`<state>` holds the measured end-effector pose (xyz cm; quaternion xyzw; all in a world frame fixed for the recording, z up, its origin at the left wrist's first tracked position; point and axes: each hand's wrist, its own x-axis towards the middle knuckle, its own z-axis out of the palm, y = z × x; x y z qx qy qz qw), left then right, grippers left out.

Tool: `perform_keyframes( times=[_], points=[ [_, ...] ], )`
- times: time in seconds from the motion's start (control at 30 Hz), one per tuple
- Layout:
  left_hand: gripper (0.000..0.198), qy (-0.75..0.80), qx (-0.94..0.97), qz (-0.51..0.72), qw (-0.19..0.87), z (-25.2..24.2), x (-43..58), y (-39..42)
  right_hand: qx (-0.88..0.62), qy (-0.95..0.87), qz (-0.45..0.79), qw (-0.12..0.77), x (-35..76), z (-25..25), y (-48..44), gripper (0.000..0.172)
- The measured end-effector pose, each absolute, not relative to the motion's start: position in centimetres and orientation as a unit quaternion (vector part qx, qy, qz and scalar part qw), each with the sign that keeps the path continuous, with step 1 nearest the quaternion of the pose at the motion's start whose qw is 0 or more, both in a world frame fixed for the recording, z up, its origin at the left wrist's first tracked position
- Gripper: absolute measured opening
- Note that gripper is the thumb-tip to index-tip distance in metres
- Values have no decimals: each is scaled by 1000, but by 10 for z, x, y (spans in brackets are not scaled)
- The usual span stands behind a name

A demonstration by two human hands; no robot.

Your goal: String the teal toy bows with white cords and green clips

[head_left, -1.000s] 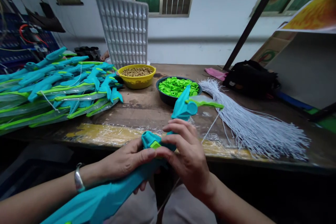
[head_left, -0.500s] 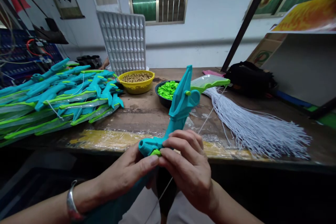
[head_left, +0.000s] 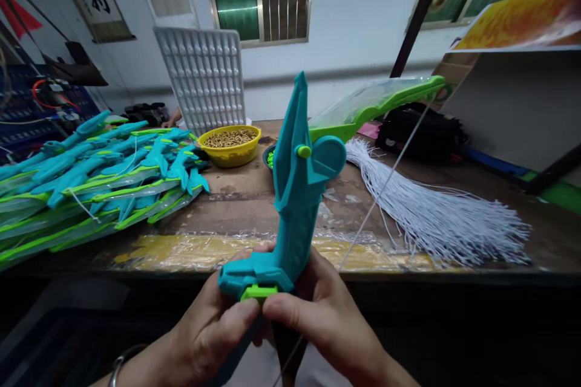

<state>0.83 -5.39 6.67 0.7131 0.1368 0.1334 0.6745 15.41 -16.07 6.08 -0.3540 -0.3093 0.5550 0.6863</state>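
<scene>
A teal toy bow stands upright in front of me, with a clear, green-edged limb reaching to the upper right. A thin white cord runs from that limb's tip down towards my lap. My left hand is closed around the lower left of the bow, its thumb against a bright green piece below the short teal barrel. My right hand grips the other side, with its thumb at that piece's right end. The fingers of both hands are partly hidden behind the bow.
Similar bows are heaped on the table at left. A yellow bowl holds brass-coloured rings; behind the bow, a dark bowl of green parts is mostly hidden. White cords lie at right, near a black bag.
The bow has come up and nearer, now covering most of the dark bowl. My right hand has shifted from over the front to around the bow's right side, thumb low.
</scene>
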Motion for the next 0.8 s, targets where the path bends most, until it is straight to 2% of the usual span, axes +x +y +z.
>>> perform_keyframes(
  times=[0.23, 0.4, 0.57, 0.7, 0.8],
  points=[
    [36, 141, 716, 156, 666, 58, 9, -59, -454, -306, 481, 685, 145, 69, -168, 31],
    [44, 162, 698, 128, 685, 59, 14, -57, -500, -312, 455, 668, 143, 68, -163, 41],
    [55, 157, 608, 60, 776, 60, 21, -40, -494, -256, 494, 669, 149, 55, -152, 55],
    [58, 111, 583, -3, 805, 36, 7, -13, -528, -250, 428, 690, 170, 46, -145, 60],
    [56, 180, 553, -34, 813, 8, -18, 1, -525, -287, 373, 709, 197, 45, -138, 59]
  ],
)
